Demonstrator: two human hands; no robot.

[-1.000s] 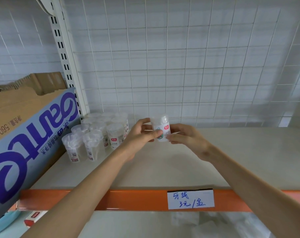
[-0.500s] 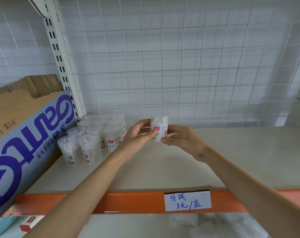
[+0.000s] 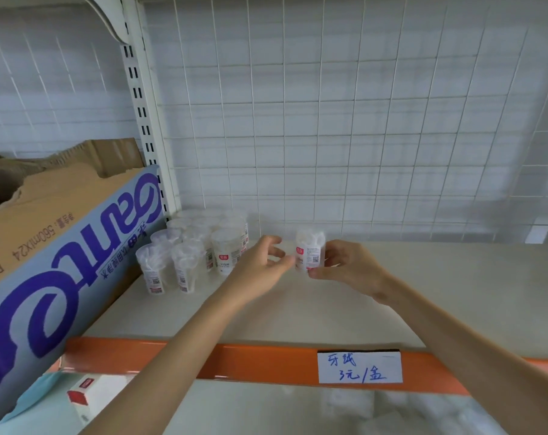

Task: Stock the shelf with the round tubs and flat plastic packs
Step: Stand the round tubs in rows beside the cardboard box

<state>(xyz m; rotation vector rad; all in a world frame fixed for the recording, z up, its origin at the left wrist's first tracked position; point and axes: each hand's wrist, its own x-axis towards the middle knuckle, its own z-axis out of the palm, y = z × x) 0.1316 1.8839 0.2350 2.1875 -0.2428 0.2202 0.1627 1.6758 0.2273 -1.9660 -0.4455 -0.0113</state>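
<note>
One round tub [image 3: 309, 251]; a tub cluster [image 3: 197, 246] of about ten (rear ones blur together); one cardboard box [image 3: 62, 233]; one price label [image 3: 359, 367].

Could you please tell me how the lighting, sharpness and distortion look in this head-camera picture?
Head view: soft, even light; the wide-angle lens bows the wire grid and upright post; the price tag is sharp; the held tub is slightly soft; the lower shelf looks blurred.

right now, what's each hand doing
left hand: fingers loosely curled beside the round tub; whether it grips cannot be told
right hand: holding the round tub in its fingers
</note>
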